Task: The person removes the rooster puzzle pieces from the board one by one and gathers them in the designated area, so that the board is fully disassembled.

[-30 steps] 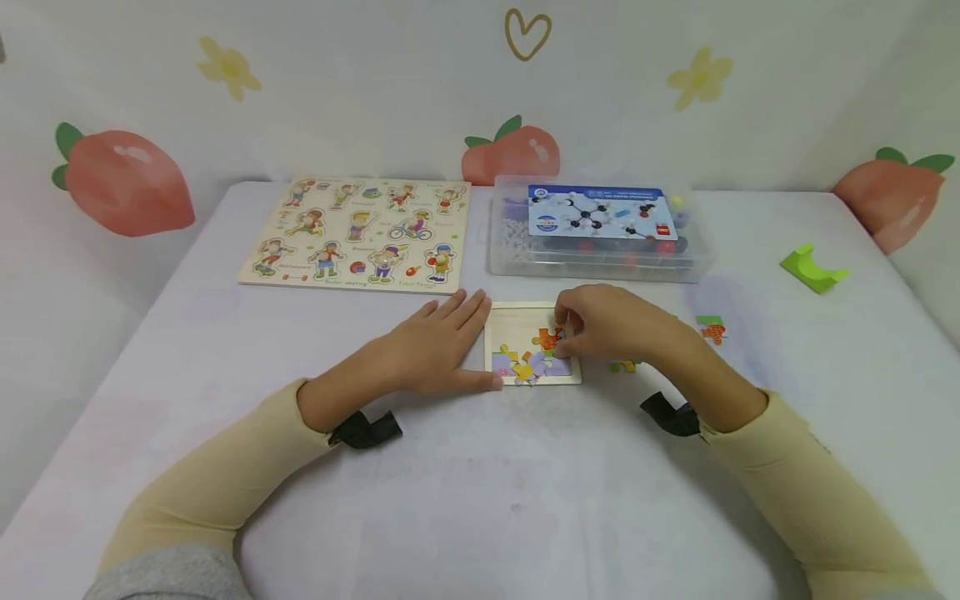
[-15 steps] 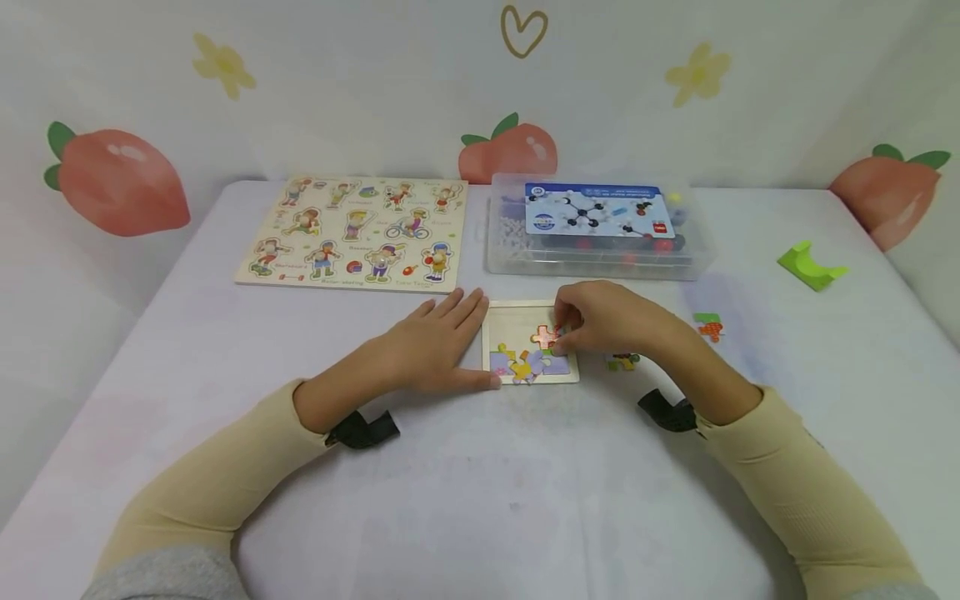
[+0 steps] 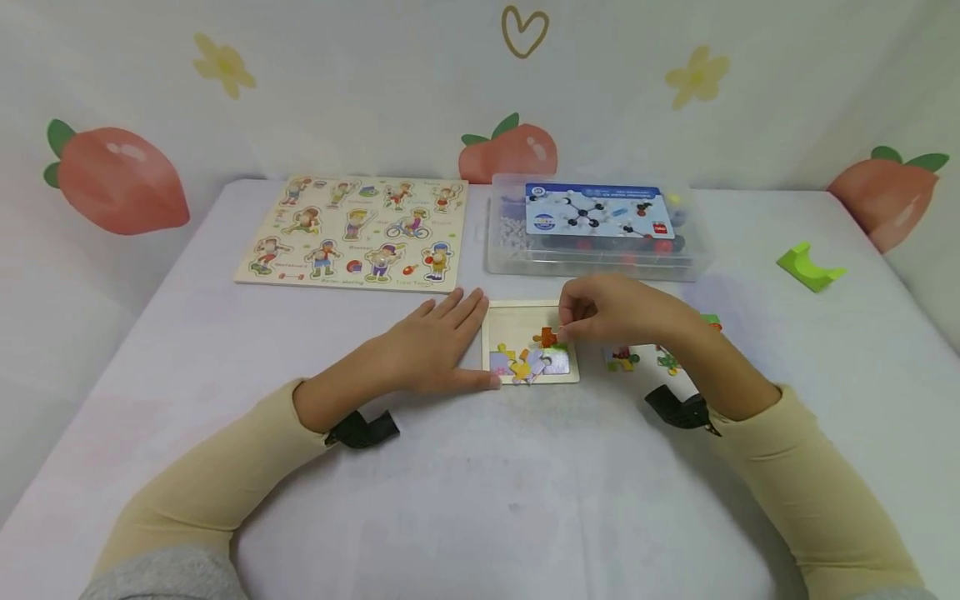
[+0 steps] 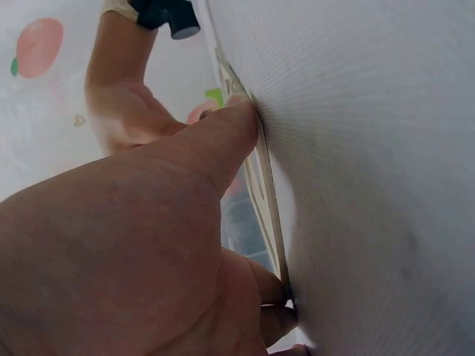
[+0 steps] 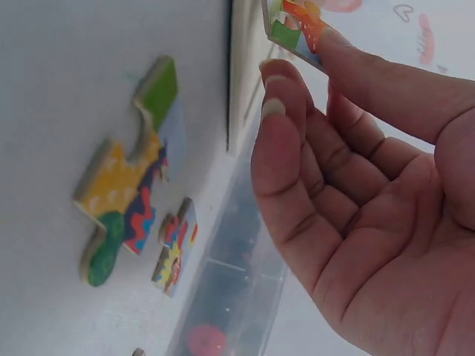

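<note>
My left hand [image 3: 431, 350] lies flat with straight fingers at the left side of a small wooden puzzle frame [image 3: 528, 305]. Its thumb touches the frame's lower left corner; in the left wrist view, thumb and fingers span the frame's edge. My right hand [image 3: 622, 312] is over the frame's right side, thumb and fingers bent around an orange, green and blue jigsaw piece [image 5: 300, 26]. In the head view the orange part [image 3: 548, 337] of that piece shows at the fingertips. Purple and yellow jigsaw pieces [image 3: 525, 364] lie along the bottom inside the frame, some overlapping.
Loose jigsaw pieces lie right of the frame, including a yellow and green one [image 3: 621, 359] and a partly hidden one [image 3: 667, 360]. Behind stand a peg puzzle board [image 3: 352, 233] and a clear plastic molecule kit box [image 3: 596, 258]. A green curved block [image 3: 810, 267] sits far right.
The right hand has shifted slightly right and up, its forearm now covering part of the far-right loose piece and uncovering another. The left hand stays in place.
</note>
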`<state>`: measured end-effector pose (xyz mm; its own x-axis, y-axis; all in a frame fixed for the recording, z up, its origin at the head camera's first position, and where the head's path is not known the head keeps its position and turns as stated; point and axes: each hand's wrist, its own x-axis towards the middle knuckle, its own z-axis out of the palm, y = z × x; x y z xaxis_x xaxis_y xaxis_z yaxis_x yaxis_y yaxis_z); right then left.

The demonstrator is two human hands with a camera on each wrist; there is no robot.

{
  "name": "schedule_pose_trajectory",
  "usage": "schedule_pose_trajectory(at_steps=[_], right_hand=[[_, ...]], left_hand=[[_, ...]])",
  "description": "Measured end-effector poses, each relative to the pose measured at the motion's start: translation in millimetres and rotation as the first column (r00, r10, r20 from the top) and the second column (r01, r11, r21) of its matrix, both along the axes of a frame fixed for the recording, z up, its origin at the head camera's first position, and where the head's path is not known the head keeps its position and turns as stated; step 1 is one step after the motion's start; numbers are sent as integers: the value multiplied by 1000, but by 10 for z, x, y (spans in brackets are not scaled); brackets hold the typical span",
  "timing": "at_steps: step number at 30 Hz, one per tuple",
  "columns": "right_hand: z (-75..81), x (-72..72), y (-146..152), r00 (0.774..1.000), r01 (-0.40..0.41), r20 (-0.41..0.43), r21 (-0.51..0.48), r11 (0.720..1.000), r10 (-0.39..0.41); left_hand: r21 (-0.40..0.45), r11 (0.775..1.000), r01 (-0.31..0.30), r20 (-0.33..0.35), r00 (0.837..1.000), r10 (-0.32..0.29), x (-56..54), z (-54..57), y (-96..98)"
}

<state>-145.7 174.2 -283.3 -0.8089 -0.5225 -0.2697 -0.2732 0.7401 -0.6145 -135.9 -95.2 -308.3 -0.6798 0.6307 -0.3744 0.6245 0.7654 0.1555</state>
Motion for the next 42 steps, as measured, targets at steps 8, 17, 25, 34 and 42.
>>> schedule_pose_trajectory(at_steps=[8,17,25,34,42], right_hand=[[26,3,16,995,70,84,-104,992,-61],[19,6,5,996,73,52,-110,991,-67],[127,79,158,998,68,2,-143,987,-69],[105,160,388,994,108,-14,-120,987,-111],[102,292,709,983,183,-13,-103,978,-185]], left_hand=[[3,1000,-1,8,1000,1,4,27,-4],[0,1000,-1,6,1000,1,3,11,-7],[8,1000,6,4,1000,-6,9,12,5],[2,1000,-6,10,1000,6,14,-5,-24],[4,1000,1,-6,1000,-1,8,7,-3]])
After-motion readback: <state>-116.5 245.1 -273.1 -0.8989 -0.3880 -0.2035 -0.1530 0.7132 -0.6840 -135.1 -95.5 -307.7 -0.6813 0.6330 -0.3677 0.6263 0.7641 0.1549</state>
